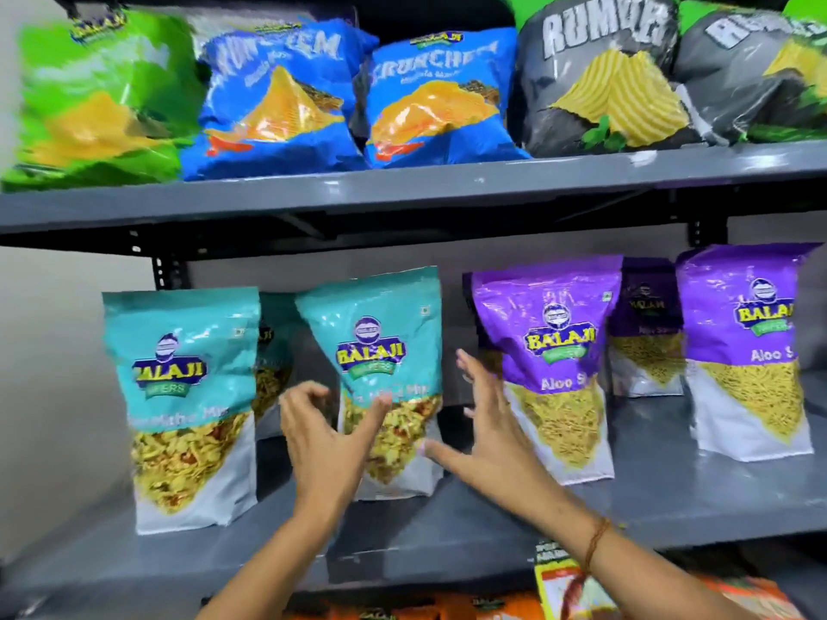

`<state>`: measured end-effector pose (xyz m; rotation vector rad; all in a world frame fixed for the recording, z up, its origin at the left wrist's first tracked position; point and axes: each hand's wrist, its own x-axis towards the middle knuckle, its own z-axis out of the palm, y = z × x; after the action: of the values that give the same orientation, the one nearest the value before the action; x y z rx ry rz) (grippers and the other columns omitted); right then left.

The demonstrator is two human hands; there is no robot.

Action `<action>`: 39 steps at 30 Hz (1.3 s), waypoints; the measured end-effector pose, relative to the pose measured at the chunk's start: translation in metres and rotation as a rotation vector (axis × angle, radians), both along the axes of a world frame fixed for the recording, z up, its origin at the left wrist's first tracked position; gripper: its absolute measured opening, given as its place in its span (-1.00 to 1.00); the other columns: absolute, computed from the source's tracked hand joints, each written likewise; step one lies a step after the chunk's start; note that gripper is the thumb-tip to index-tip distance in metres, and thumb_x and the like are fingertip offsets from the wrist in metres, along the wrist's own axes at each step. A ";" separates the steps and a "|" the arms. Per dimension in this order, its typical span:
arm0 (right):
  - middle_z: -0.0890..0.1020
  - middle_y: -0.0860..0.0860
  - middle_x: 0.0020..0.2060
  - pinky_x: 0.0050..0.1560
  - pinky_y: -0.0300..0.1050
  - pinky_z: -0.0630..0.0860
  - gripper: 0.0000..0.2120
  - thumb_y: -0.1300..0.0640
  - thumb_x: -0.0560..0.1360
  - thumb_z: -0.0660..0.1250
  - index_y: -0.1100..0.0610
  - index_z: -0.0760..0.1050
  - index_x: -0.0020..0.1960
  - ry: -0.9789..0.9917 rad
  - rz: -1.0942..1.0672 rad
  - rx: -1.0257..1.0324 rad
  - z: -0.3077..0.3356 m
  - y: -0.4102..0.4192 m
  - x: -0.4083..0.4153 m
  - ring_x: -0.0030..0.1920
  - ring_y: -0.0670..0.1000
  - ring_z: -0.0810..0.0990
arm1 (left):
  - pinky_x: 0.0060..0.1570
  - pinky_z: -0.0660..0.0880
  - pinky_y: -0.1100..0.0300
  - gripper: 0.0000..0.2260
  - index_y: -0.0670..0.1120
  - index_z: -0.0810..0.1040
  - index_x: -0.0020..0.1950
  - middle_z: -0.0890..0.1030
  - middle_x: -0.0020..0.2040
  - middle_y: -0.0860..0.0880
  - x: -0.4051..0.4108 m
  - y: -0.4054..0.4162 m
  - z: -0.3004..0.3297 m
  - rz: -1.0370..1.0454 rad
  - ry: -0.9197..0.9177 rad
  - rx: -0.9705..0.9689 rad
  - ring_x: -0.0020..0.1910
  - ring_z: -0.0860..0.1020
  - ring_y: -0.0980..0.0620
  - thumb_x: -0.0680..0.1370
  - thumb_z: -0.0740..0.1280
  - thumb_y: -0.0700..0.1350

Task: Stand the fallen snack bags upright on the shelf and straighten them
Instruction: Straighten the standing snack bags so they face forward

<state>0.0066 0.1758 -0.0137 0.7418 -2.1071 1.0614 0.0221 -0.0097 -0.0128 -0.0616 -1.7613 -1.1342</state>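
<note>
A teal Balaji snack bag [380,346] stands upright in the middle of the grey lower shelf [447,530], leaning slightly left. My left hand [320,434] hovers at its lower left edge, fingers curled and apart, holding nothing. On the bag's right, my right hand [490,422] is spread open, thumb near the bag's lower right corner. Another teal bag [183,396] stands upright to the left. Two purple Aloo Sev bags [550,351] [752,342] stand upright to the right.
More teal and purple bags stand behind the front row. The upper shelf [402,194] carries green, blue and grey chip bags leaning back. Orange and yellow packets [568,588] show below the lower shelf's front edge. A wall closes the left side.
</note>
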 end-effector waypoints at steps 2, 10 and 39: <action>0.10 0.02 0.56 0.50 0.04 0.24 0.18 -0.22 0.23 0.54 0.05 -0.13 0.56 -0.241 0.015 -0.033 -0.001 -0.016 -0.019 0.54 -0.02 0.12 | 0.20 0.42 0.01 -0.15 -0.01 0.28 0.20 0.32 0.09 0.05 -0.011 -0.019 -0.005 -0.098 -0.193 0.005 0.17 0.42 -0.05 0.08 0.45 0.40; 0.50 -0.09 0.34 0.39 0.03 0.43 0.21 -0.15 -0.01 0.69 -0.11 0.01 0.42 -0.708 0.194 -0.197 -0.034 -0.030 -0.059 0.32 -0.08 0.50 | 0.11 0.54 0.23 -0.14 0.04 0.38 0.29 0.61 0.17 0.12 -0.050 -0.061 -0.030 -0.609 -0.689 -0.030 0.11 0.59 0.18 0.07 0.69 0.03; 0.33 -0.01 0.41 0.41 -0.16 0.25 -0.03 -0.06 0.24 0.60 0.03 0.15 0.49 0.097 -0.100 -0.336 0.001 -0.081 -0.008 0.39 -0.15 0.24 | 0.18 0.54 0.06 -0.40 0.01 0.49 0.27 0.50 0.20 0.10 0.026 -0.094 0.004 0.067 0.066 -0.105 0.16 0.52 0.16 0.30 0.55 0.15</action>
<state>-0.0019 0.0950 -0.0128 0.5077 -1.8026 1.2565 0.0479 -0.1037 -0.0088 -0.1017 -1.7505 -0.9810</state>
